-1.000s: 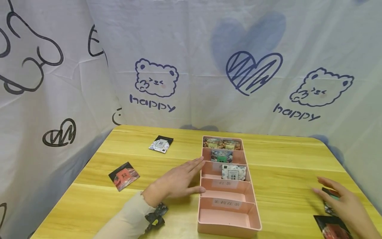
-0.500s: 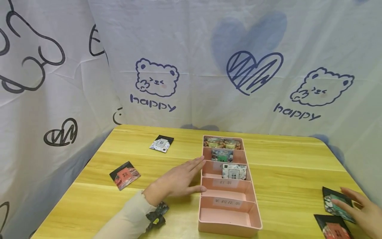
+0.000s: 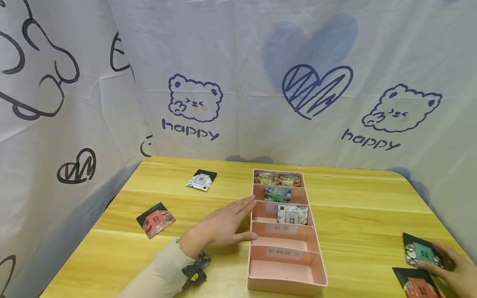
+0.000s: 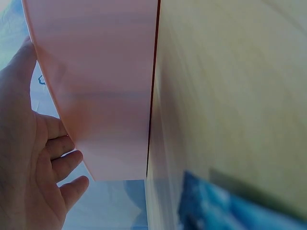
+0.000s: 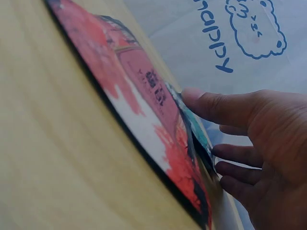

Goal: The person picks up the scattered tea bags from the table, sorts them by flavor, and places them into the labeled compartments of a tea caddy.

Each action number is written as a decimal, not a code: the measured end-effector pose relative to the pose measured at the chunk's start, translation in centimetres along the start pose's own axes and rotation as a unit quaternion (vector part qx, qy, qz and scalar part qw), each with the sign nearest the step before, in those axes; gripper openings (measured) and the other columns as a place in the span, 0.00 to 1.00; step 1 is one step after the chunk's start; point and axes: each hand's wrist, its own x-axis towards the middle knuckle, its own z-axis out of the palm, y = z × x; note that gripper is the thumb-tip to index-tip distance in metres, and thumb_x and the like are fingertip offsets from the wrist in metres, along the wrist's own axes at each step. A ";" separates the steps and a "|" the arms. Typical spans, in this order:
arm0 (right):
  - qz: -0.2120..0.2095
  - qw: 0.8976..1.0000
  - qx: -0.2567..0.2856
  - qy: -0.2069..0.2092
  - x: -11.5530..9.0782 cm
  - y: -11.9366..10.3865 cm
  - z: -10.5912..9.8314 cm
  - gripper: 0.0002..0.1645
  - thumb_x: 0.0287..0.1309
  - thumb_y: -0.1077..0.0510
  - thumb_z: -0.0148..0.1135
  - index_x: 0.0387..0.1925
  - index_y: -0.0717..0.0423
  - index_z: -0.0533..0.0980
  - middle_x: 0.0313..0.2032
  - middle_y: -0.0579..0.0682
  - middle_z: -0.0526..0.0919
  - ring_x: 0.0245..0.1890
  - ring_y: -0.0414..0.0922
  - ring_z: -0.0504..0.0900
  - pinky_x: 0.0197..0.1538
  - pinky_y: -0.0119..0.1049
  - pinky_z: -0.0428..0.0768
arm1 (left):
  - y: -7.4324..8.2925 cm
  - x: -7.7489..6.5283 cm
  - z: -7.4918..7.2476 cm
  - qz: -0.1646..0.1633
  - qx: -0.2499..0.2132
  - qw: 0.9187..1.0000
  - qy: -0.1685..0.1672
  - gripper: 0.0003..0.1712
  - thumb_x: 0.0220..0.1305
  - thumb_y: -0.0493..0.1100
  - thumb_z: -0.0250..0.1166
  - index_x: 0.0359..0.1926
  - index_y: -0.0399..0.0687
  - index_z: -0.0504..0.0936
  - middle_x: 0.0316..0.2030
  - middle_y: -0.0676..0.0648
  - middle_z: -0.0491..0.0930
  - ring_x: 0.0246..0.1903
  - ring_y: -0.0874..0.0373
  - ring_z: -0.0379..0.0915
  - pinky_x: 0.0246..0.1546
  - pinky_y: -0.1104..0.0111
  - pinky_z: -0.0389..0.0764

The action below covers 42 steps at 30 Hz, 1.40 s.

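In the head view my left hand rests against the near-left side of a long pink divided box, fingers stretched along its rim. The left wrist view shows fingertips and thumb touching the pink box's edge. At the right my right hand pinches a black-and-green sachet lying on the table, thumb on its top and fingers at its right edge. Just in front lies a black-and-red sachet, large in the right wrist view as a red sachet, apart from the fingers.
Sachets stand in the box's back three compartments: yellow ones, a green one and a white one. Paper labels mark the dividers. On the left lie a white sachet and a red sachet. A printed curtain hangs behind.
My right hand has moved rightward from over the green sachet to its right edge, and its thumb and fingers have closed on it. The left hand has stayed at the box.
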 end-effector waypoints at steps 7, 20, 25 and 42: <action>0.005 0.999 -0.039 0.003 0.0 0.0 0.0 0.73 0.53 0.30 0.66 0.69 0.80 0.38 0.63 0.85 0.47 0.60 0.81 0.50 0.61 0.71 0.58 | 0.0 0.0 0.0 0.000 -0.001 1.000 0.003 0.56 0.65 0.79 0.33 0.78 0.43 0.42 0.77 0.43 0.39 0.74 0.46 0.44 0.72 0.56 0.52; 0.014 0.997 -0.068 0.023 -0.2 -0.1 0.1 0.77 0.43 0.26 0.68 0.68 0.80 0.45 0.47 0.83 0.65 0.45 0.74 0.69 0.49 0.65 0.74 | 0.0 0.0 0.3 -0.001 -0.004 1.000 0.003 0.56 0.64 0.79 0.33 0.77 0.42 0.43 0.77 0.44 0.38 0.73 0.46 0.44 0.72 0.55 0.53; -0.011 0.997 -0.076 0.011 0.1 -0.5 -0.3 0.71 0.48 0.26 0.65 0.66 0.81 0.50 0.35 0.73 0.68 0.34 0.63 0.70 0.38 0.52 0.75 | 0.0 0.0 0.2 0.000 -0.008 1.000 0.005 0.56 0.64 0.79 0.34 0.77 0.42 0.43 0.77 0.44 0.39 0.74 0.48 0.43 0.72 0.56 0.53; -0.005 0.998 0.058 0.012 0.4 -1.7 -0.7 0.55 0.65 0.40 0.59 0.72 0.73 0.44 0.41 0.71 0.76 0.37 0.61 0.78 0.35 0.48 0.79 | 0.0 0.0 0.1 0.000 0.000 1.000 0.007 0.56 0.65 0.78 0.33 0.77 0.42 0.43 0.77 0.44 0.38 0.73 0.45 0.45 0.72 0.55 0.53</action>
